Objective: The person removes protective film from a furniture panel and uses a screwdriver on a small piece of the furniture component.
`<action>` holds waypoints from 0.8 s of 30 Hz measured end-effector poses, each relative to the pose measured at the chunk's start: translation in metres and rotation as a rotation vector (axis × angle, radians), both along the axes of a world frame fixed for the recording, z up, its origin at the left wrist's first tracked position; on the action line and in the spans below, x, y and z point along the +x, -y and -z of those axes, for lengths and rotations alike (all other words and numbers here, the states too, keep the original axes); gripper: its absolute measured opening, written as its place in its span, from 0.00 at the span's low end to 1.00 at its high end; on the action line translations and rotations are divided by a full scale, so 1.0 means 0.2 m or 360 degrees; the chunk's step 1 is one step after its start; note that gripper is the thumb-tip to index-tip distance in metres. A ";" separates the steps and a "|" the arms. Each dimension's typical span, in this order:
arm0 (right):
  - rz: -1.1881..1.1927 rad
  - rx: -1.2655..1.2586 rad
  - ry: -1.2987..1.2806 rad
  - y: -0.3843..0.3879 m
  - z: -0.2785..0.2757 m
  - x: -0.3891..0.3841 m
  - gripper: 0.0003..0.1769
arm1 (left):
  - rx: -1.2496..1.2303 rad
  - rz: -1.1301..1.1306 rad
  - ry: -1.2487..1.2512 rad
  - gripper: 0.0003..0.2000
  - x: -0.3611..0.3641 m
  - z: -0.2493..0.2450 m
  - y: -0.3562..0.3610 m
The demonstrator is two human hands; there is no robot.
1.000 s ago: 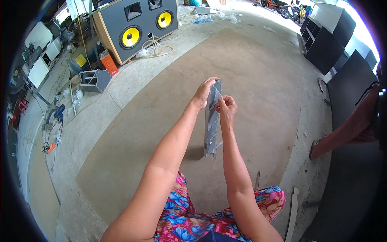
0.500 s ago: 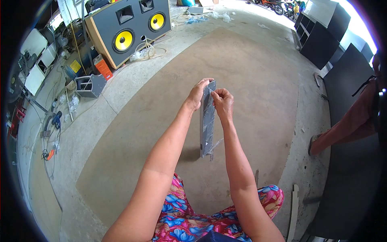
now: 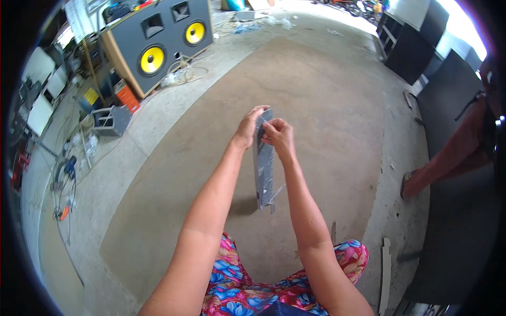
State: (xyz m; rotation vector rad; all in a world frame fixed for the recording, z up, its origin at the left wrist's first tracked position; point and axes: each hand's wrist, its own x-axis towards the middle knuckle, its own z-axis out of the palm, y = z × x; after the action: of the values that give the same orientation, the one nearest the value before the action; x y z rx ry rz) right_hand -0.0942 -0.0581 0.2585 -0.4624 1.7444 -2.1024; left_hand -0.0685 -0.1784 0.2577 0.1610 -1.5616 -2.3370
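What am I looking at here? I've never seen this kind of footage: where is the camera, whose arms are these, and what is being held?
No machine here: a person wears one camera on the head, looking down; the wide lens bends the edges. The bare arms are theirs. The left hand grips the top of a narrow grey strip, held upright, with clear film on it; the right hand pinches its upper edge. Beneath is a brown floor patch. A speaker cabinet with yellow cones stands upper left; another person's leg shows at right.

Speaker cabinet (yellow cones), black shelves.
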 end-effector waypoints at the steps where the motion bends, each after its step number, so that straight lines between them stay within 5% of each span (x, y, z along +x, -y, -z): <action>1: 0.0014 0.0006 -0.0001 0.00 0.00 0.00 0.06 | 0.0036 0.0005 0.0001 0.19 0.00 0.01 0.01; 17: 0.0280 -0.0054 0.0014 0.00 0.05 -0.02 0.08 | 0.0058 0.0062 0.0077 0.18 0.03 -0.04 -0.02; 24: 0.0226 -0.0371 0.0534 -0.08 0.35 -0.04 0.07 | 0.0080 -0.0010 -0.0020 0.16 0.01 0.04 -0.02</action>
State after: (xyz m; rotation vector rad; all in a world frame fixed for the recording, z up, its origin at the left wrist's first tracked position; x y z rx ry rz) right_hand -0.1024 -0.0425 0.1881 -0.0386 1.3863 -2.3340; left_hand -0.0665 -0.1754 0.2492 0.1628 -1.4954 -2.3689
